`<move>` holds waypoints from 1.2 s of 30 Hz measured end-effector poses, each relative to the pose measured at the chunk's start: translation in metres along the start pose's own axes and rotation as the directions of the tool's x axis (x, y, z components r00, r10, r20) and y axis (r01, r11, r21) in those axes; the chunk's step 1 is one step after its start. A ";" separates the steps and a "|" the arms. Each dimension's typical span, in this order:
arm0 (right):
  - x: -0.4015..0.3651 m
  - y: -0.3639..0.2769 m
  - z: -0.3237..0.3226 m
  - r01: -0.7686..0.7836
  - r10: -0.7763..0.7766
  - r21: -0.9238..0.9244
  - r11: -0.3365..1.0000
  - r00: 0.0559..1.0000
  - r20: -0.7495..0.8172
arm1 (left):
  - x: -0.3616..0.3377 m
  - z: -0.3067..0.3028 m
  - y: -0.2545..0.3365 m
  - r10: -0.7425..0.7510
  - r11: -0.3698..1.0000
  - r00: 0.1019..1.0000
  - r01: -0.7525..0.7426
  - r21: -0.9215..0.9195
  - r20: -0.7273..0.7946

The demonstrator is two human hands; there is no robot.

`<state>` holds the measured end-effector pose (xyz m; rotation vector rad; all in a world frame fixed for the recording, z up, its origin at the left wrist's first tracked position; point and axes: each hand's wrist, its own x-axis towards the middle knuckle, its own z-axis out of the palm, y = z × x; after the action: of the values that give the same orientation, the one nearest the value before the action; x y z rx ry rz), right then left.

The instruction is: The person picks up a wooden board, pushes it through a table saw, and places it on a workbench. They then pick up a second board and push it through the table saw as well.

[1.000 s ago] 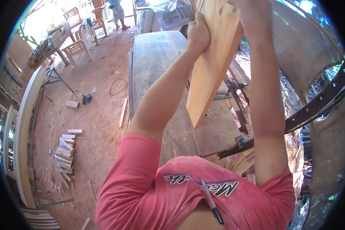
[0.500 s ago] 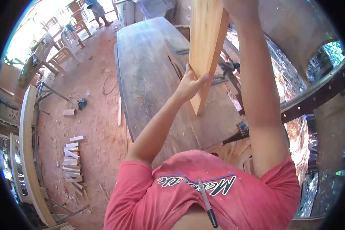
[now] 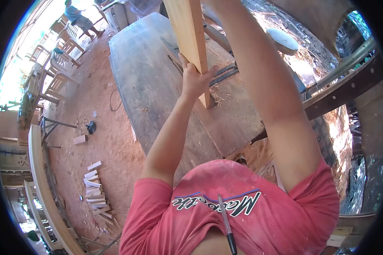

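A long, thick wooden board [image 3: 187,34] slants over the worktable, its upper end running out at the top of the view. My left hand [image 3: 195,80] is closed around its lower part, with fingers on the left side and the thumb on the right. The board's near end stands out just below that hand. My right arm reaches up along the board's right side; only the base of my right hand [image 3: 212,2] shows at the top edge, and its fingers are cut off. Under the board lies the large worktable [image 3: 136,63], with wood shavings [image 3: 218,98] on it.
Small wood offcuts [image 3: 94,187] lie piled on the dirt floor at left, beside long beams [image 3: 47,182] on a stand. Plastic chairs [image 3: 59,76] and another person [image 3: 78,19] are at upper left. A curved metal rim [image 3: 344,91] runs along the right.
The board and both hands have shifted left and upward in the view. My right hand has moved mostly out of the top edge. More of the other person shows.
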<state>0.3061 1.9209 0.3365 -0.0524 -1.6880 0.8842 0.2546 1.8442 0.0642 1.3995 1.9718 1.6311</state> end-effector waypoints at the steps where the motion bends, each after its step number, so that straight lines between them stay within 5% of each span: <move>1: -0.008 0.009 0.003 -0.038 0.038 -0.018 0.999 0.999 -0.004 | 0.000 0.002 -0.002 -0.007 1.000 1.000 0.007 -0.001 -0.021; 5: -0.065 0.031 0.000 -0.015 0.017 -0.047 0.999 0.999 0.046 | -0.007 0.020 -0.013 0.008 0.999 0.993 -0.013 -0.039 -0.116; 7: -0.082 0.032 -0.001 -0.232 0.234 -0.039 0.972 0.970 0.060 | -0.014 0.030 -0.019 0.064 0.997 0.975 -0.072 -0.029 -0.213; 10: -0.085 0.039 -0.001 -0.183 0.188 -0.080 0.980 0.981 0.047 | -0.018 0.041 -0.022 0.044 0.986 0.955 -0.088 -0.142 -0.292; 14: -0.084 0.038 0.005 -0.176 0.175 0.016 0.984 0.982 0.069 | -0.015 0.038 -0.028 -0.023 0.975 0.961 -0.040 -0.220 -0.275; 16: -0.083 0.047 0.012 -0.139 0.138 0.019 0.990 0.989 0.047 | -0.010 0.039 -0.037 0.076 0.991 0.942 -0.107 -0.080 -0.327; 22: -0.077 0.057 0.019 -0.062 0.061 -0.020 0.998 0.998 -0.020 | 0.000 0.039 -0.046 0.092 0.987 0.929 -0.133 -0.093 -0.358; 36: -0.071 0.071 0.017 -0.107 0.108 -0.023 0.994 0.994 0.023 | 0.009 0.035 -0.048 0.116 0.986 0.942 -0.146 -0.075 -0.315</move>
<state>0.2860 1.9288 0.2370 -0.1488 -1.7307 0.9501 0.2490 1.8766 0.0141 1.3308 1.9582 2.0914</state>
